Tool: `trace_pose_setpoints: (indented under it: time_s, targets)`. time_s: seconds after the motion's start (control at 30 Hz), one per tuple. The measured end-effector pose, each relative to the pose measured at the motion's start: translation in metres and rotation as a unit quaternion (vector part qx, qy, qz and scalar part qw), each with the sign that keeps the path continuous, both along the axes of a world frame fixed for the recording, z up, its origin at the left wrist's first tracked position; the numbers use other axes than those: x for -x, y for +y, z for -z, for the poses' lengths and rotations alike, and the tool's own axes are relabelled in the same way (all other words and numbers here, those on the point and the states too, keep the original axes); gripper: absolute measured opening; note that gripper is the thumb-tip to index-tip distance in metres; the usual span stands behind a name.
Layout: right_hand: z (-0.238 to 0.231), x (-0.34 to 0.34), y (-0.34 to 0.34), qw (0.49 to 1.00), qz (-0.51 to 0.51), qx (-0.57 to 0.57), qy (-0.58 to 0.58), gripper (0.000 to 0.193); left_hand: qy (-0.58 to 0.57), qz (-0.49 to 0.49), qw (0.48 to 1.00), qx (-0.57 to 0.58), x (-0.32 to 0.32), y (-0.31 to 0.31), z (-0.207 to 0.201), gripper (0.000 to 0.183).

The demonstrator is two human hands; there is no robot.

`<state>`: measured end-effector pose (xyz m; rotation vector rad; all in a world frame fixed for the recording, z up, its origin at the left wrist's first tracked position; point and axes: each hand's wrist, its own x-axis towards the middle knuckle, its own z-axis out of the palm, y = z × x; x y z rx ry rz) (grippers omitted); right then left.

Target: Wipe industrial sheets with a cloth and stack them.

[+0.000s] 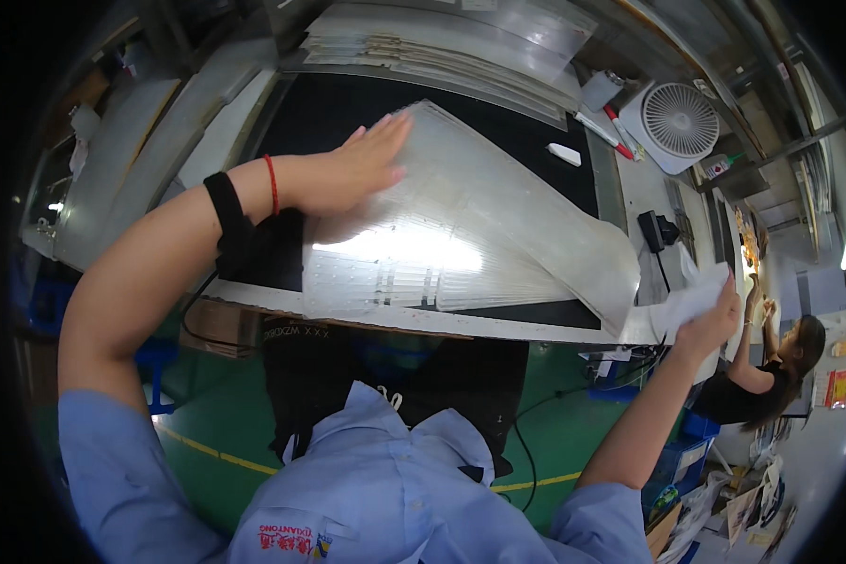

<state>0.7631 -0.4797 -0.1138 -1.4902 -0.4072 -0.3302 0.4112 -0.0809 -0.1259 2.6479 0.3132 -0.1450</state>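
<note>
Left hand flat over fanned translucent sheets, right hand gripping something white.
The translucent sheets overlap on the black mat of the worktop, a curled corner reaching the near edge toward the right. The left hand lies at their far left side, fingers straight and nearly together, thumb apart; how firmly they press, I cannot tell. Beyond the worktop's right end, the right hand has its fingers closed on a white paper or cloth. A sheet stack lines the far edge; a white fan stands near the far right corner.
</note>
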Motion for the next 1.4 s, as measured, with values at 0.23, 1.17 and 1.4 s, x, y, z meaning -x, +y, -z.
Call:
trace_pose_setpoints:
  time_s: [0.23, 1.17, 1.4]
  targets:
    - [-0.03, 0.08, 0.056, 0.99, -0.095, 0.096, 0.035, 0.036, -0.08, -0.078, 0.985, 0.129, 0.023, 0.021, -0.013, 0.068]
    - [0.004, 0.225, 0.223, 0.657, -0.558, 0.411, -0.297, 0.034, -0.172, -0.077, 0.982, -0.033, 0.107, -0.06, 0.001, 0.042]
    - [-0.035, 0.185, 0.223, 0.747, -0.405, 0.372, -0.372, 0.032, -0.18, -0.088, 0.979, -0.03, 0.107, -0.064, 0.004, 0.043]
